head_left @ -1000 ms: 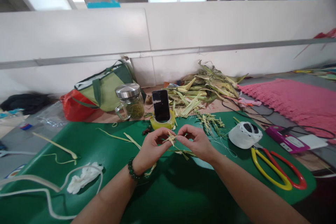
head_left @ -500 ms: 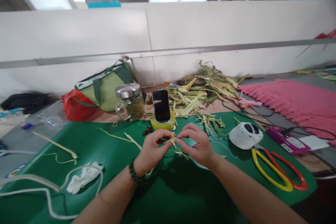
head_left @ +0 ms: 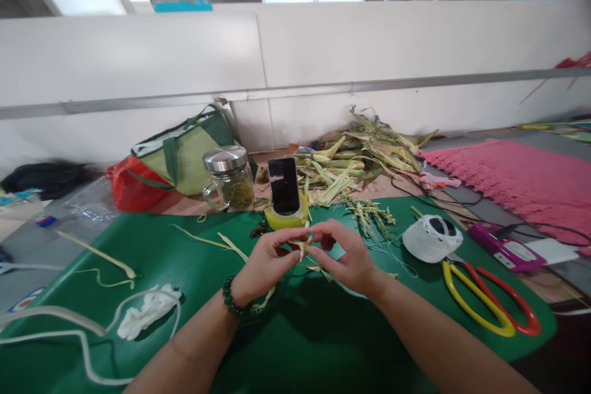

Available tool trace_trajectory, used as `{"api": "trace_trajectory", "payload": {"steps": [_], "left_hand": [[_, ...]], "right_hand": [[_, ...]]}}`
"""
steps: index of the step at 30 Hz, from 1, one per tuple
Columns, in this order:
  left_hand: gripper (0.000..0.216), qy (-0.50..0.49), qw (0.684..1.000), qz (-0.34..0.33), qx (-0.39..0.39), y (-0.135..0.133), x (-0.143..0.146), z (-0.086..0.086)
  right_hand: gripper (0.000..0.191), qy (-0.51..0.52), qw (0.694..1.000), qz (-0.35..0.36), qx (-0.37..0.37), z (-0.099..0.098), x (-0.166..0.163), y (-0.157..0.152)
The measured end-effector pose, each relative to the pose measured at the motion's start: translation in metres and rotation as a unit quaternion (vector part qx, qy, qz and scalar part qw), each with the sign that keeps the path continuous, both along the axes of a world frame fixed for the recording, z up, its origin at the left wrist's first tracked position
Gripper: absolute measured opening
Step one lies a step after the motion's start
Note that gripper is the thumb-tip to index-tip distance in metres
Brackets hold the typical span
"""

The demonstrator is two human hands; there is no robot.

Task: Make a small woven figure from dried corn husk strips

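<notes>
Pinching a small, pale straw-coloured, star-like pc of husk [head_left: 303, 248] btwn both sets of fingertips, the person holds it up over a smooth dark-green table cover [head_left: 305, 338], roughly mid-table. Left hand [head_left: 266, 261] has thumb & index clamped on the pc's left side; right hand [head_left: 349, 253] has thumb & index clamped on its right. Index tips nearly meet above it; exact contact too small to tell. Dark-green round-bead bracelet [head_left: 228, 298] on left wrist. Just beyond the hands, a black-screened phone [head_left: 284, 184] leans upright in a round yellow holder [head_left: 286, 219]; to its left, a clear glass mug-jar w/ steel lid [head_left: 235, 188], greenish stuff inside, & a two-tone green fabric bag [head_left: 189, 157] behind. Big heap of dry yellow-green husks [head_left: 369, 148] sits behind the phone, to the right, w/ a small bunch of greenish sprigs [head_left: 372, 218] nearer. Far right: white roll w/ dark core [head_left: 425, 240] touching or just beside large scissors w/ yellow & red handles [head_left: 505, 325]; purple plastic power strip [head_left: 505, 246] next to a pink fringed cloth [head_left: 508, 178]. Crumpled white tissue [head_left: 146, 314] lies nr left forearm.
</notes>
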State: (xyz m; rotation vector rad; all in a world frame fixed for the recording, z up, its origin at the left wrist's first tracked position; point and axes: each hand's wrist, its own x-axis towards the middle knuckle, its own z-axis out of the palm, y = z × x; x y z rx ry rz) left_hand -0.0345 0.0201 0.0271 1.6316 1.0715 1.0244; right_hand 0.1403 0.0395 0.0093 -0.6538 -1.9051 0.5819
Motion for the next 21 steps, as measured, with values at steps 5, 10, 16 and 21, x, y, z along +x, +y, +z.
{"api": "trace_trajectory", "payload": {"steps": [5, 10, 16, 21], "left_hand": [[0.057, 0.01, 1.0, 0.017, -0.003, -0.002, 0.0028, -0.0008], [0.035, -0.001, 0.995, 0.095, 0.005, -0.0022, 0.0056, -0.0026], [0.027, -0.079, 0.994, 0.047, -0.053, 0.0002, 0.0085, -0.0082], [0.027, -0.137, 0.985, 0.03, -0.1, 0.0026, 0.0049, -0.0056]], "right_hand": [[0.009, 0.006, 0.997, 0.011, -0.082, -0.0014, -0.0033, 0.0017], [0.014, 0.073, 0.98, -0.059, -0.174, -0.0029, -0.0072, 0.0048], [0.017, 0.07, 0.973, -0.038, -0.215, -0.0017, -0.0089, 0.0018], [0.013, 0.062, 0.983, -0.024, -0.171, -0.0012, -0.0061, 0.0024]]}}
